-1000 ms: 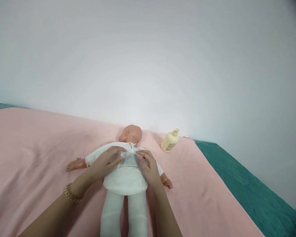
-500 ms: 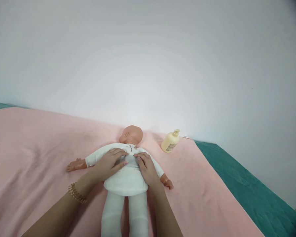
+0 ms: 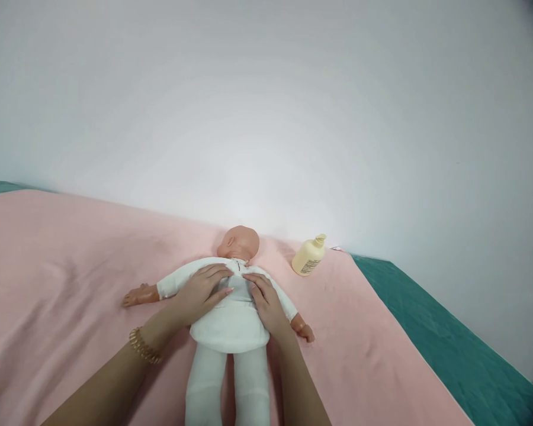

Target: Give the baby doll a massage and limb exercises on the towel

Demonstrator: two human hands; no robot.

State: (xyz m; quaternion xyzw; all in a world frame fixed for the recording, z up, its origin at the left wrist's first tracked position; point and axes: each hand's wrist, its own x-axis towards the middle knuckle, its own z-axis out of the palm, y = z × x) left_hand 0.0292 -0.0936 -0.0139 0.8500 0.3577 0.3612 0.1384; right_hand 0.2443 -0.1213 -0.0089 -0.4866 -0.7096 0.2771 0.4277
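A baby doll (image 3: 229, 325) with a white cloth body lies face down, its bald head turned to the left and its arms spread. On the left of its upper back rests my left hand (image 3: 203, 294), fingers stretched out and thumb apart. My right hand (image 3: 267, 303) lies on the right side of the same back, also with fingers extended. The fingertips of both hands come near each other just below the doll's neck, where a dark thread shows. Neither hand grasps anything.
Right of the doll's head stands a pale yellow pump bottle (image 3: 308, 257). A pink sheet (image 3: 359, 355) lies under everything, over a green surface (image 3: 448, 331) that shows at the right and far left. A pale wall (image 3: 266, 118) rises behind.
The whole view has shifted slightly, so doll and bottle appear a little further right. Both hands stay on the doll's back, with only slight finger movement.
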